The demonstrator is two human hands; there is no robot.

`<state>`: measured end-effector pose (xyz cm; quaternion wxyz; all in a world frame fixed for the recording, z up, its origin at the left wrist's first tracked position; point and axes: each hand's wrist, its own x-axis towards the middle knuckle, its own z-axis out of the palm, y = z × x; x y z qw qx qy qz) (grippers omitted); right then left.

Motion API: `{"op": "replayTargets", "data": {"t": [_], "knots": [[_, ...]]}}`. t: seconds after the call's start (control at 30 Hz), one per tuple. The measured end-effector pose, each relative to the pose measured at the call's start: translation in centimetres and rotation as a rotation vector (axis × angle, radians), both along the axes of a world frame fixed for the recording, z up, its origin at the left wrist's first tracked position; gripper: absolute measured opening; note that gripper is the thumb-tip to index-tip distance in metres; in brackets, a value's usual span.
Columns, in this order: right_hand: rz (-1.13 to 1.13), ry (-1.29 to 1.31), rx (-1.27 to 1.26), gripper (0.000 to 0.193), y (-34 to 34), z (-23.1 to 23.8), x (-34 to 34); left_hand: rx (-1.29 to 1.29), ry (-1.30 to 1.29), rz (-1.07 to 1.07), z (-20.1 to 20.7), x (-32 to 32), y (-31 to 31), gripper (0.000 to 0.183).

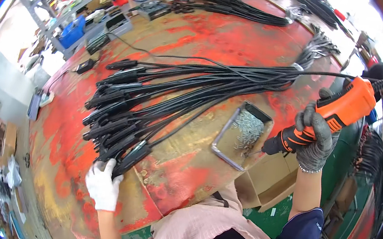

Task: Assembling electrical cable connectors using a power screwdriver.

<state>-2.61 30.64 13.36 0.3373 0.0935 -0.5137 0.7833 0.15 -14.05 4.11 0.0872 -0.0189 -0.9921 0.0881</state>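
From the head view we see our left hand [102,185], white-gloved, fingers closing on a black connector [132,156] of the cable bundle [180,90] on the red table [200,36]. Our right hand [314,137] grips an orange electric screwdriver [337,114] beside the screw tray [245,130].

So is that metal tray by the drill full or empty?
Partly full: the metal tray holds a pile of small silvery screws at its far end.
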Motion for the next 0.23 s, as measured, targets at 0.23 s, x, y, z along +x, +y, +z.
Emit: {"op": "replayTargets", "data": {"t": [0.23], "knots": [[-0.163,-0.165,0.146,0.051,2.9,-1.0,-0.4,0.464,-0.252,-0.734,-2.1,-2.1,20.7,0.029]]}}
